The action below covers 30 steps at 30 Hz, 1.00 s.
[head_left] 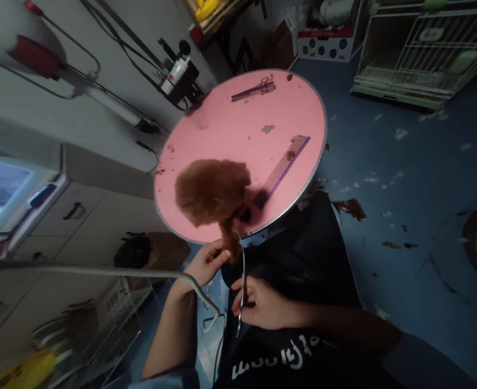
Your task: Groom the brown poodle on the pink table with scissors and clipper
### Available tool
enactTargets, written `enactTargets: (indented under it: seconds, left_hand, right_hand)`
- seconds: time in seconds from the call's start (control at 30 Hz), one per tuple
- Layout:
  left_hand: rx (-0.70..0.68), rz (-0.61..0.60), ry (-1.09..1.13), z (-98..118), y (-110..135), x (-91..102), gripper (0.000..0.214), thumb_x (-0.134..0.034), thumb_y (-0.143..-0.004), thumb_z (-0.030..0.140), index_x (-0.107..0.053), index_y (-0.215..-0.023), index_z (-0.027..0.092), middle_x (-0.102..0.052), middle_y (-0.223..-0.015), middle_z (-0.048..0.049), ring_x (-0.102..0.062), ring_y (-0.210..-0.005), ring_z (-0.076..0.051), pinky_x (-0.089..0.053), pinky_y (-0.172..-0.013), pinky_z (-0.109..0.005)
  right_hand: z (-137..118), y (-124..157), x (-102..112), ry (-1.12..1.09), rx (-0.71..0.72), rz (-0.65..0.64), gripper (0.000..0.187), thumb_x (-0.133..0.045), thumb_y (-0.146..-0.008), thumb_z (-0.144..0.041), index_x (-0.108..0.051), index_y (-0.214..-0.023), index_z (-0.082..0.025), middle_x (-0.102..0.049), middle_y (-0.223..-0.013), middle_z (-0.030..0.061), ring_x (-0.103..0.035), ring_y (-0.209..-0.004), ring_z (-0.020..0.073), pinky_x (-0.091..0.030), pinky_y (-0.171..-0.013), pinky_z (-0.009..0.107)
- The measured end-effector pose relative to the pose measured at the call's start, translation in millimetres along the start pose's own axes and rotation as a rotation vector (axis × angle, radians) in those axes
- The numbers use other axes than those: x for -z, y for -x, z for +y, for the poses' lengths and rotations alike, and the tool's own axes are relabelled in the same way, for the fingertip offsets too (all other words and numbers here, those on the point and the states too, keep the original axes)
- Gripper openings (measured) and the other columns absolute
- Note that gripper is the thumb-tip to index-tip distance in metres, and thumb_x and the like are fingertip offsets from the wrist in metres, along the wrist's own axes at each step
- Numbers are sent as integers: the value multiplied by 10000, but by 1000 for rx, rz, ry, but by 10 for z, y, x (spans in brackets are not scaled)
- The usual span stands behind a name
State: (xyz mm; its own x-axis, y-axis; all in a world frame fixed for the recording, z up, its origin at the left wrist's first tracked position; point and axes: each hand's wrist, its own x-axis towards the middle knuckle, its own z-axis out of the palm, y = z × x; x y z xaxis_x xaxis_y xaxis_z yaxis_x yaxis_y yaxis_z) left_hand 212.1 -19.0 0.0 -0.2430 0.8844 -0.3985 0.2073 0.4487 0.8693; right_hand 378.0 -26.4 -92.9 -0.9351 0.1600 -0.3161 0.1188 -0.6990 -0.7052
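A small brown curly dog (212, 190) stands on a round pink grooming table (230, 121). My left hand (206, 263) is closed round a tuft of the dog's fur, perhaps a leg or tail, at the table's near edge. My right hand (258, 302) grips silver curved scissors (242, 275), whose blades point up toward the held fur. A purple comb (283, 170) lies on the table right of the dog. A second purple comb with scissors (254, 89) lies at the table's far side.
A metal grooming arm (100, 270) crosses below left. White cabinets (60, 216) stand at left. A wire cage (421, 54) sits at far right. Fur clippings (350, 207) lie scattered on the blue floor. A black apron (303, 270) covers my front.
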Motion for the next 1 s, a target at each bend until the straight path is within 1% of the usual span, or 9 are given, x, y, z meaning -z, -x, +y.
enactTargets:
  seconds: [0.1,0.27,0.37,0.5,0.63,0.77,0.9,1.0]
  left_hand:
    - [-7,-10,-14,-5,0,-3,422,-709,-693,555,-634,-636,143,-550,-592,-21,-455,-586,-139,-390,-583,-248]
    - [-36,-40,-46,-35,-4,0,385,-678,-741,516,-629,-661,142,-557,-612,-29,-470,-589,-141,-403,-579,-244]
    - [-57,-54,-64,-48,-3,-1,345,-662,-771,473,-636,-677,142,-569,-623,-35,-489,-597,-144,-414,-587,-243]
    - [-37,-55,-100,-55,19,6,316,-665,-773,445,-643,-685,143,-583,-624,-40,-504,-590,-147,-420,-576,-241]
    - [-28,-60,-140,-78,51,53,319,-655,-775,452,-650,-699,142,-592,-630,-45,-518,-601,-158,-437,-587,-249]
    - [-8,-95,-201,-111,65,134,312,-638,-786,451,-648,-739,143,-602,-669,-47,-516,-620,-156,-449,-601,-246]
    - [-8,-138,-282,-108,64,191,327,-593,-822,442,-595,-692,142,-547,-635,-18,-481,-613,-134,-438,-596,-228]
    - [10,-166,-339,-91,67,208,336,-562,-843,444,-564,-703,138,-544,-660,-12,-482,-632,-129,-441,-612,-229]
  right_hand:
    - [33,-13,6,24,9,18,538,-650,-623,11,-475,-1084,-206,-639,-832,-20,-657,-812,160,-505,-798,352]
    - [61,-32,13,-33,41,2,516,-666,-643,-15,-474,-1079,-213,-634,-813,-31,-659,-806,148,-506,-802,352]
    - [40,-30,11,-65,19,-17,502,-673,-642,-24,-468,-1062,-207,-620,-792,-41,-652,-778,137,-500,-799,354]
    - [-4,-23,6,-98,-4,-31,525,-707,-615,-35,-464,-1050,-198,-621,-803,-42,-643,-752,131,-488,-793,354]
    - [-39,-38,12,-171,-46,-73,487,-712,-620,-61,-464,-1019,-193,-616,-748,-58,-631,-706,123,-480,-778,344]
    - [-102,-75,12,-221,-95,-147,529,-738,-571,-65,-480,-1016,-190,-639,-774,-54,-620,-690,105,-458,-734,294]
    - [-176,-107,-9,-297,-98,-171,519,-747,-559,-76,-475,-988,-183,-628,-702,-68,-616,-669,107,-458,-726,283]
    - [-209,-122,-28,-278,-112,-184,583,-808,-515,-109,-484,-995,-182,-630,-742,-61,-606,-674,105,-450,-728,274]
